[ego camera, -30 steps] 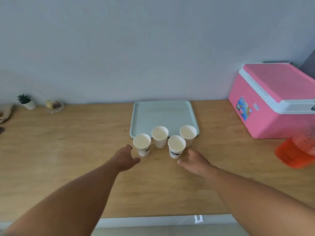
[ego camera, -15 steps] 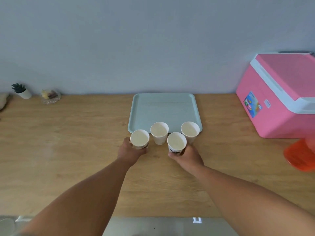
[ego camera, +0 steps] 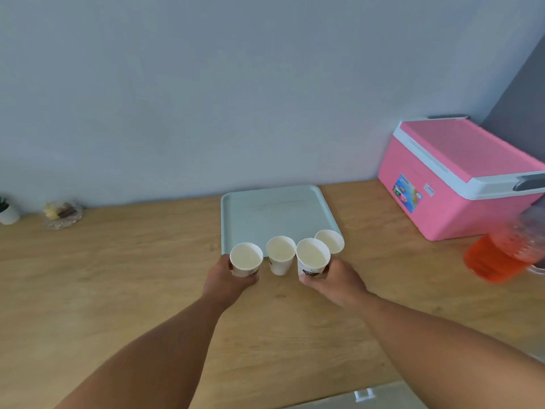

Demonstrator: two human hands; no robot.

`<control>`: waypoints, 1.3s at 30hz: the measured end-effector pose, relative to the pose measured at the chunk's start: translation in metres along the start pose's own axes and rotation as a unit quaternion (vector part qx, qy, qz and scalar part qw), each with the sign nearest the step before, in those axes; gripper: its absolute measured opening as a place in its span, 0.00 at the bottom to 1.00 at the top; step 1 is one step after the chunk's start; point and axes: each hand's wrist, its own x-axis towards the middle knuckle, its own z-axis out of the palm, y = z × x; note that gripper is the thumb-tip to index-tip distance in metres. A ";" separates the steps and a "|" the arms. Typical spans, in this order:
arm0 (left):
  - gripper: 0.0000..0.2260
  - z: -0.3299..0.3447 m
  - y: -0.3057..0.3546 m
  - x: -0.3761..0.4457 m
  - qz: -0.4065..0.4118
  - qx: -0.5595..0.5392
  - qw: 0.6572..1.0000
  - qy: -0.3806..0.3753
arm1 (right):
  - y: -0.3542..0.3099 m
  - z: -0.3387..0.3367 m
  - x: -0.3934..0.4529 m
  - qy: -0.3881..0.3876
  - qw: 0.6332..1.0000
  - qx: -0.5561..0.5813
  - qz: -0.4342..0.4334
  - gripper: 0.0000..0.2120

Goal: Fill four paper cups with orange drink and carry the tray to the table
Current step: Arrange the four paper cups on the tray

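Several white paper cups stand in front of a pale green tray (ego camera: 274, 211) on the wooden counter. My left hand (ego camera: 228, 280) grips the leftmost cup (ego camera: 245, 259). My right hand (ego camera: 334, 280) grips the front right cup (ego camera: 312, 256). Two other cups stand free: a middle cup (ego camera: 280, 253) and a far right cup (ego camera: 330, 241) at the tray's near right corner. All the cups look empty. A jug of orange drink (ego camera: 498, 256) stands at the right edge of the view, blurred.
A pink cooler box (ego camera: 460, 178) with a white-rimmed lid sits at the back right. At the back left by the wall are a small glass dish (ego camera: 62, 215) and a tiny potted plant (ego camera: 7, 211). The counter's front edge runs below my forearms.
Both hands reached forward from the bare counter and closed around the leftmost and front right cups. The view has shifted a little.
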 end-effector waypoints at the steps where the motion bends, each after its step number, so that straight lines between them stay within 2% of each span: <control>1: 0.29 -0.006 0.003 0.002 0.009 0.006 1.000 0.001 | -0.005 -0.004 -0.002 0.007 1.000 -0.002 0.000 0.20; 6: 0.29 -0.027 0.029 0.014 0.049 0.009 0.999 0.010 | -0.033 -0.027 -0.011 0.055 0.998 -0.010 -0.010 0.15; 11: 0.28 -0.038 0.058 0.027 0.075 0.007 0.997 0.009 | -0.057 -0.044 -0.004 0.076 0.997 -0.031 -0.004 0.19; 16: 0.29 -0.038 0.075 0.042 0.077 0.012 0.997 0.010 | -0.072 -0.060 0.019 0.076 0.996 -0.043 -0.029 0.18; 27: 0.28 -0.016 0.099 0.089 0.038 0.020 0.998 0.045 | -0.076 -0.079 0.115 0.023 0.996 -0.045 -0.080 0.20; 31: 0.28 0.000 0.107 0.108 0.022 0.016 0.998 0.053 | -0.066 -0.078 0.155 -0.005 0.996 -0.048 -0.076 0.21; 35: 0.24 0.018 0.113 0.127 0.011 0.017 0.998 0.055 | -0.055 -0.074 0.194 -0.028 0.996 -0.038 -0.070 0.22; 39: 0.25 0.034 0.115 0.144 -0.011 0.016 0.998 0.063 | -0.044 -0.065 0.225 -0.056 0.995 -0.031 -0.070 0.25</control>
